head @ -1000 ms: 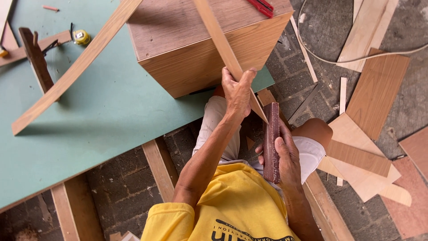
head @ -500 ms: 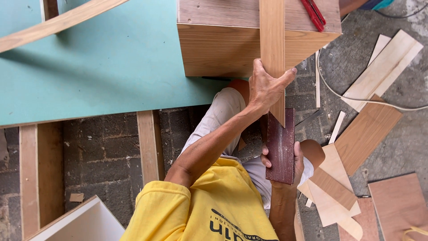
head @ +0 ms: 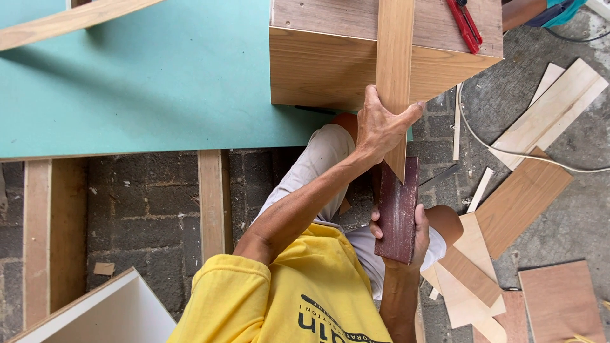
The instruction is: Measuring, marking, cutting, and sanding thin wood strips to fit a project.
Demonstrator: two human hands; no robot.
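Note:
My left hand [head: 381, 124] grips a narrow light wood strip [head: 395, 44] near its pointed lower end. The strip lies upright across a wooden box [head: 324, 67] that stands on the green table [head: 159, 76]. My right hand [head: 419, 232] holds a dark reddish-brown sanding block [head: 397, 209] just below the left hand. The strip's tip rests against the block's upper end. A yellow shirt and pale shorts fill the lower middle of the view.
A red hand tool [head: 466, 25] lies on top of the box. Several veneer offcuts [head: 518, 200] and a white cable [head: 508, 152] litter the paved floor at right. A white board [head: 108, 314] sits at lower left, and another long strip [head: 70, 19] lies on the table.
The strip has swung from a slant to upright across the box. My left hand has stayed on it, and the block has come up against the strip's tip.

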